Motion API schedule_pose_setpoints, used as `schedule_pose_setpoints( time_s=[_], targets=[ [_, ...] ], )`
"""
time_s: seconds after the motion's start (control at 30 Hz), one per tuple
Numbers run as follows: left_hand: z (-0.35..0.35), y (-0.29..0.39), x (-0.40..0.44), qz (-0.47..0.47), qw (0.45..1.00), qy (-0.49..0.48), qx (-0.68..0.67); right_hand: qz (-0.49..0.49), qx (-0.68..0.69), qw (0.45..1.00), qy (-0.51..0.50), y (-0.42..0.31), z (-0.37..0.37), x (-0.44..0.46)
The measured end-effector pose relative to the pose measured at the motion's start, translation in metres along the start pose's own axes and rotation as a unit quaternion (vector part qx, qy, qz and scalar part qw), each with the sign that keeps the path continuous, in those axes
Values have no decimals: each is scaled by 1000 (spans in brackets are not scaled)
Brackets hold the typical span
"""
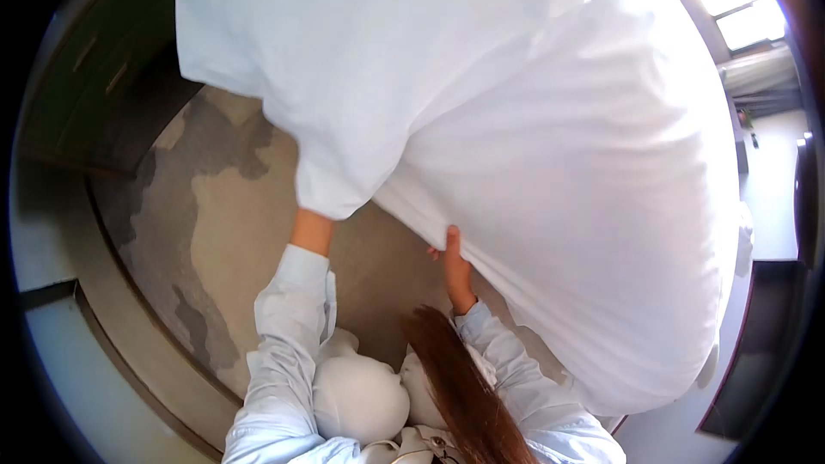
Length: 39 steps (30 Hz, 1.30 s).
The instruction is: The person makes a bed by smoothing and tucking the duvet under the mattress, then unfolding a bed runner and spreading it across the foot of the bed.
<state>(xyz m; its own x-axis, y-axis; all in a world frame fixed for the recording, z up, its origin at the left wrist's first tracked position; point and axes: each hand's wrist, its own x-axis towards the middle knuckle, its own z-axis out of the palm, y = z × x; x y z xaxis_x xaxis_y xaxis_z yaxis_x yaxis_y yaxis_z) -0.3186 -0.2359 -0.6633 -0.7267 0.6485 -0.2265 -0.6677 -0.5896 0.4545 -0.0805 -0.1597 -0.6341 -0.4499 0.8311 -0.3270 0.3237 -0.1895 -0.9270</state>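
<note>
A large white bed sheet [344, 43] covers the bed, and a loose part of it hangs over the near side. The wrist of my left hand [311, 232] goes in under this hanging flap, so its fingers are hidden. At the lower edge of the sheet, my right hand [456, 268] pinches the cloth, thumb on the outside and fingers partly behind it. To the right of that hand, the white cloth lies smooth over the bulging side of the bed.
Patterned grey-beige carpet [236, 241] lies below my arms. Dark drawers [94, 69] stand at the upper left. A bright window [743, 13] with a curtain is at the upper right. My bent knees [361, 395] are close to the bed.
</note>
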Motion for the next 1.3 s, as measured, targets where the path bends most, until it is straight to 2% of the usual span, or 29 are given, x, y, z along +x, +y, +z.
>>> schedule_pose_setpoints(
  time_s=[0.07, 0.1, 0.17, 0.2, 0.23, 0.3, 0.37, 0.47, 0.5, 0.53, 0.6, 0.67, 0.7, 0.73, 0.77, 0.83, 0.87, 0.9, 0.93, 0.97, 1.0, 1.03, 1.07, 1.1, 1.13, 1.2, 1.23, 1.3],
  targets=[
    [-17, 10, -11, 1, 1000, 11, 2, -116, 8, 992, -52, -1, -6, -7],
    [-27, 15, -20, 0, 1000, 15, 2, -130, 18, 991, -33, 3, -15, -14],
    [-48, 30, -40, -5, 1000, 23, -1, -64, 156, 986, 12, 8, -42, -38],
    [-55, 47, -43, -10, 999, 30, -8, -67, 150, 986, 31, -11, -47, -45],
    [-60, 50, -46, -16, 999, 31, -2, -129, -58, 989, 34, -6, -55, -56],
    [-55, 44, -45, -23, 999, 33, 6, 78, 84, 993, 40, 0, -49, -73],
    [-45, 35, -38, -28, 999, 15, 23, 130, 15, 991, 35, 17, -65, -68],
    [-45, 46, -21, -15, 997, -20, 66, 108, 74, 988, 87, -20, -36, -89],
    [-51, 47, -15, 3, 995, -45, 91, 110, 86, 985, 102, -1, -43, -95],
    [-57, 47, -8, 19, 990, -73, 117, 63, 151, 985, 54, 9, -50, -95],
    [-70, 41, -20, 18, 987, -103, 123, -53, 342, 938, -15, 23, -66, -122],
    [-56, 35, -51, -61, 996, -55, 30, -73, 500, 862, 35, 12, -81, -147],
    [-41, 29, -61, -130, 989, -1, -69, -77, 554, 825, 80, -2, -84, -148],
    [-29, 26, -75, -169, 984, -7, -47, -85, 604, 783, 120, -13, -82, -157],
    [-27, 19, -87, -170, 984, -9, -48, -87, 604, 783, 120, -20, -83, -167],
    [-27, 9, -102, -261, 955, -139, -24, -120, 478, 847, 201, -36, -84, -183],
    [-19, 1, -110, -263, 955, -131, -30, -116, 412, 863, 269, -49, -89, -194],
    [8, -24, -125, -249, 957, -131, 77, -110, 412, 863, 271, -48, -128, -202],
    [24, -24, -132, -232, 946, -133, 183, -115, 372, 889, 239, -42, -140, -214],
    [40, -12, -134, -268, 942, -151, 131, -127, 332, 912, 206, -38, -137, -226],
    [38, -23, -140, -294, 935, -194, 23, -18, 204, 950, 234, 23, -160, -232],
    [34, -28, -142, -320, 914, -237, -83, 52, 180, 948, 256, 68, -156, -226],
    [33, -27, -139, -323, 910, -248, -81, 123, 160, 941, 273, 111, -151, -220],
    [38, -35, -140, -286, 944, -155, 51, 150, 242, 917, 280, 117, -139, -202],
    [37, -39, -140, -234, 954, -56, 178, 138, 243, 920, 276, 102, -132, -189],
    [5, -37, -126, -215, 961, -44, 170, 153, 331, 892, 267, 52, -114, -187],
    [-4, -33, -115, -201, 966, -32, 158, 141, 334, 894, 263, 64, -114, -186],
    [-5, -31, -108, -203, 961, -27, 188, 121, 307, 939, 101, 97, -133, -187]
  ],
)
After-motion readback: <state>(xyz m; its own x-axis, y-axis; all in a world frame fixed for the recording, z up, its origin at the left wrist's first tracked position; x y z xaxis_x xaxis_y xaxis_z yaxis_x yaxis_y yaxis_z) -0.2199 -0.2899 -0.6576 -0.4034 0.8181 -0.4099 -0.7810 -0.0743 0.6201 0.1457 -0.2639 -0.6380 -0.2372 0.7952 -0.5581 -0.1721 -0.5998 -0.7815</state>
